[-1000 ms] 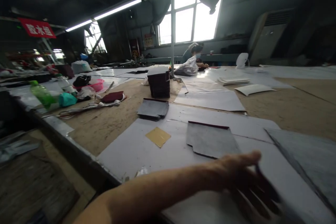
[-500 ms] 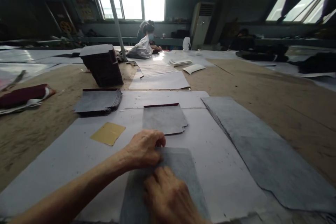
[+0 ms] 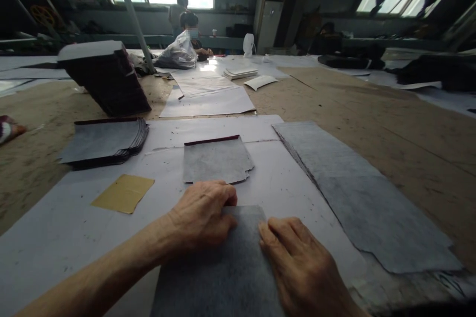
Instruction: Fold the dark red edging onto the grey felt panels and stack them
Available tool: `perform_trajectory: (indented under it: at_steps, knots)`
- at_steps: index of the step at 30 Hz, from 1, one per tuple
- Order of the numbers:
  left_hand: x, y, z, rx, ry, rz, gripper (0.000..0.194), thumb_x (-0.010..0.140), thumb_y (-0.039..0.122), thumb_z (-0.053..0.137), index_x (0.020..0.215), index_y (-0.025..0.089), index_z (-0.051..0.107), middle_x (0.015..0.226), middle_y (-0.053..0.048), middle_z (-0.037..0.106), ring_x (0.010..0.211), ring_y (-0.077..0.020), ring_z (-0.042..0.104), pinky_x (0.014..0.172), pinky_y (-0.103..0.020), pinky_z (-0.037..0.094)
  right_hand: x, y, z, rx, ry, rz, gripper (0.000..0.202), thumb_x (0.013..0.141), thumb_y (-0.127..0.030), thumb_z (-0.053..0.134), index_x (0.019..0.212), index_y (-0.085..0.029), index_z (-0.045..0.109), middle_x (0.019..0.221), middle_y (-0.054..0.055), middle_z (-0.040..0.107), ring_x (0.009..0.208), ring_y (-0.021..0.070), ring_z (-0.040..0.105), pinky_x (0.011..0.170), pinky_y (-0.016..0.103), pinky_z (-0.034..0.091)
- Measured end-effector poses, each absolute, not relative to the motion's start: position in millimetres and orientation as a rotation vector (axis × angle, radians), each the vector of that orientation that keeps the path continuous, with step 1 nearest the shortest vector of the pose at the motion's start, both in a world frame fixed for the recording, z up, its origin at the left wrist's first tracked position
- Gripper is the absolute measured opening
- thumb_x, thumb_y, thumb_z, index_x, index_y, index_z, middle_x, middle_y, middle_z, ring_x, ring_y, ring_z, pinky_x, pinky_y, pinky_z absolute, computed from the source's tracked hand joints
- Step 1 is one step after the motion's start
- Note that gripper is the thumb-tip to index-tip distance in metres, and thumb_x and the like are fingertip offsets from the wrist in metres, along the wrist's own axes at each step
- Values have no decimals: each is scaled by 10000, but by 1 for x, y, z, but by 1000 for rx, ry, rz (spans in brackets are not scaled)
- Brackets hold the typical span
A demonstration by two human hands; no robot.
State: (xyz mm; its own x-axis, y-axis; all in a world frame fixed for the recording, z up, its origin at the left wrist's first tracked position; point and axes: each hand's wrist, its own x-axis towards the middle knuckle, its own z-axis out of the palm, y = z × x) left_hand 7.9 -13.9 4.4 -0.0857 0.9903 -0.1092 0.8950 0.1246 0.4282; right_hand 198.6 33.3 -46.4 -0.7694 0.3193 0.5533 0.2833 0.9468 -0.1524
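Note:
A grey fabric piece (image 3: 219,282) lies in front of me on the white sheet. My left hand (image 3: 206,215) is closed at its far edge, thumb and curled fingers pinching the top left part. At the right edge, near the far right corner, my right hand (image 3: 303,262) has its fingers pressed together on the fabric. Just beyond my left hand sits a smaller grey panel (image 3: 217,161) with a dark red folded strip along its far edge and a notched right corner. A yellow card (image 3: 123,193) lies to the left of that panel.
At the left is a stack of grey panels (image 3: 106,138), with a tall dark bundle (image 3: 102,77) behind it. Large grey fabric sheets (image 3: 368,198) lie layered on the right. White paper (image 3: 208,101) covers part of the table ahead. Two people (image 3: 191,29) are near the window.
My right hand has moved from the middle of the fabric to its right edge. My left hand stays at the far edge. The view has shifted right, and a second person now shows.

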Motion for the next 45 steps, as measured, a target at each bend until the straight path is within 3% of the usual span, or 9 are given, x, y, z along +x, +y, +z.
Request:
perform_trajectory:
  at_steps: [4,7,9,14,19,21,24,31,45]
  knots:
    - [2,-14,12,1971,1988,213,113,680,185,563,786,213,590,817,15,610,770,-172,544,750,-336,366,201,31,-51,-442,-2512,41,318,796,-72,369,978,-62,629,860,144,608,761,239,512,621,386,475]
    - [-12,-22,14,1773,1958,159,90,672,205,576,761,214,580,719,36,589,674,-135,522,647,-272,370,201,33,-49,-433,-2500,9,305,811,-83,367,952,-77,638,864,133,615,757,230,524,621,375,470]
    - [-18,-29,12,1662,1976,229,92,679,243,582,757,203,555,685,41,564,633,-120,496,580,-239,356,201,35,-46,-416,-2472,0,268,814,-84,397,933,-85,638,862,119,622,757,221,534,624,358,468]
    - [-12,-37,-3,1693,2044,446,85,674,190,592,741,180,539,742,24,558,694,-125,492,623,-243,366,195,51,-31,-485,-2364,176,129,813,-112,496,758,-134,610,681,34,595,632,145,536,572,274,445]
    - [-7,-36,-7,1663,2059,571,210,660,141,631,861,182,587,703,27,553,649,-120,501,611,-247,388,179,77,-15,-296,-2530,155,180,763,-99,560,933,-115,617,888,78,624,835,203,537,718,336,473]
    - [-8,-37,-10,1712,2034,613,293,658,110,640,933,207,613,704,30,558,655,-121,512,630,-259,401,172,84,-14,-210,-2658,244,221,742,-94,589,961,-117,615,889,77,621,838,205,525,729,348,476]
    - [-11,-40,-17,1809,1973,713,256,675,98,646,886,241,659,764,18,587,723,-136,536,677,-282,418,166,91,-17,-152,-2771,314,198,733,-100,616,928,-134,631,829,62,610,790,188,512,708,339,469]
    - [-13,-46,-29,2150,1831,1014,227,777,75,530,890,221,662,735,-5,578,684,-126,512,647,-289,392,174,93,-22,-84,-2657,390,141,816,-95,510,840,-140,641,730,44,575,713,153,475,638,298,415]
    - [-18,-49,-30,2548,1607,789,272,783,31,386,935,139,584,809,-59,538,697,-157,437,641,-328,352,184,85,-29,107,-2662,194,217,857,-57,397,924,-75,603,800,89,575,757,181,472,690,363,409]
